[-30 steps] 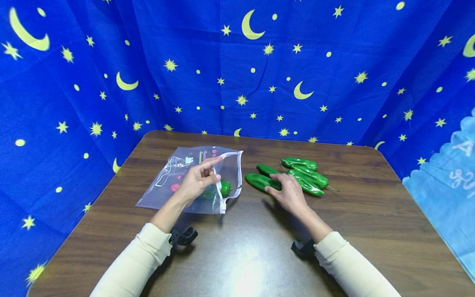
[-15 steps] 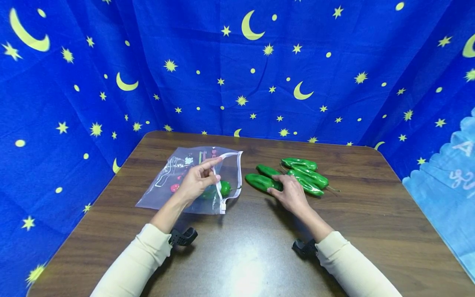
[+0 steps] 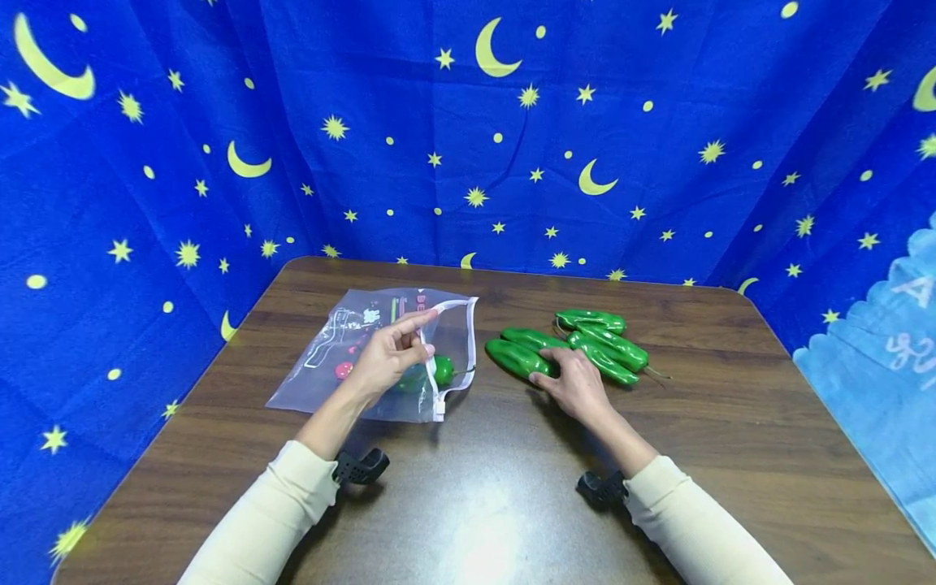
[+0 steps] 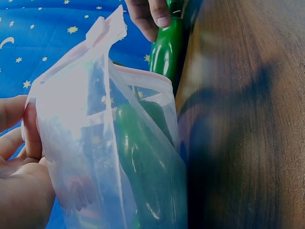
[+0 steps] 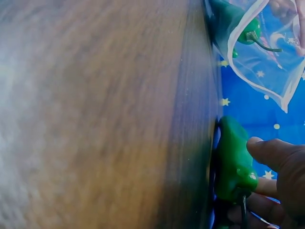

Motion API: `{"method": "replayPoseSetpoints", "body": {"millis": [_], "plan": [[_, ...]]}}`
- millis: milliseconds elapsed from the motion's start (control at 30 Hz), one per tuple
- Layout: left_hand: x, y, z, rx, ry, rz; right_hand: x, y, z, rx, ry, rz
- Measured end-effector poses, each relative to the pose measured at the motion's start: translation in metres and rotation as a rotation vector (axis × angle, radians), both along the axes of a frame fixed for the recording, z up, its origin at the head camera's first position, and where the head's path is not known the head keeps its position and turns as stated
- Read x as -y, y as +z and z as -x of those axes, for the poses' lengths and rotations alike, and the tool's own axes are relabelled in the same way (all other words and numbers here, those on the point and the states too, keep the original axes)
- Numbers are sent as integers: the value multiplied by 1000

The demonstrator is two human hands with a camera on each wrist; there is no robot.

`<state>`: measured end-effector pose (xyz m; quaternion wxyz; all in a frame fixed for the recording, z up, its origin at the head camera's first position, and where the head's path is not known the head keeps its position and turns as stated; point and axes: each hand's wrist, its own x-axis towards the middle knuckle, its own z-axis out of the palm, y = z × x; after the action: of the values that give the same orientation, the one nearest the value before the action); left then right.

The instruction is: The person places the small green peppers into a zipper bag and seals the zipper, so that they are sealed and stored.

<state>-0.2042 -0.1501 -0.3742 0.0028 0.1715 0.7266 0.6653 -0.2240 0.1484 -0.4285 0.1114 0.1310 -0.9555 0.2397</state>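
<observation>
A clear zip bag (image 3: pixel 310 386) with a white-edged mouth lies on the table, its opening facing right. My left hand (image 3: pixel 383 361) pinches the upper edge of that mouth and lifts it. Inside lies a green pepper (image 4: pixel 152 162), its stem end (image 3: pixel 443 371) toward the opening. To the right of the bag, my right hand (image 3: pixel 578 382) grips another green pepper (image 3: pixel 514 357) near its stem end, thumb on the near side and fingers behind. In the right wrist view this pepper (image 5: pixel 233 157) rests low at the table surface. A further pepper (image 3: pixel 528 337) lies right behind it.
Several more green peppers (image 3: pixel 614 348) lie grouped just beyond my right hand. The brown wooden table (image 3: pixel 702 504) is backed by a blue curtain (image 3: pixel 409 89) with moons and stars. A light blue cloth (image 3: pixel 877 374) hangs at the right edge.
The gripped pepper and my right hand have shifted slightly right and nearer. The pepper behind it has moved a little, showing more of its length. My left hand still holds the bag mouth.
</observation>
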Motion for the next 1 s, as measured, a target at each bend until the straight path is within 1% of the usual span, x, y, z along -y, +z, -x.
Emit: {"method": "replayPoseSetpoints", "body": {"millis": [267, 533, 767, 1000], "plan": [[1, 0, -1, 0, -3, 7, -4, -3, -1, 29, -4, -10], [1, -2, 0, -2, -3, 5, -8, -7, -2, 31, -9, 8], [1, -1, 0, -12, 5, 15, -10, -8, -2, 39, -20, 8], [0, -1, 0, -1, 6, 14, -12, -9, -3, 51, -18, 13]]}}
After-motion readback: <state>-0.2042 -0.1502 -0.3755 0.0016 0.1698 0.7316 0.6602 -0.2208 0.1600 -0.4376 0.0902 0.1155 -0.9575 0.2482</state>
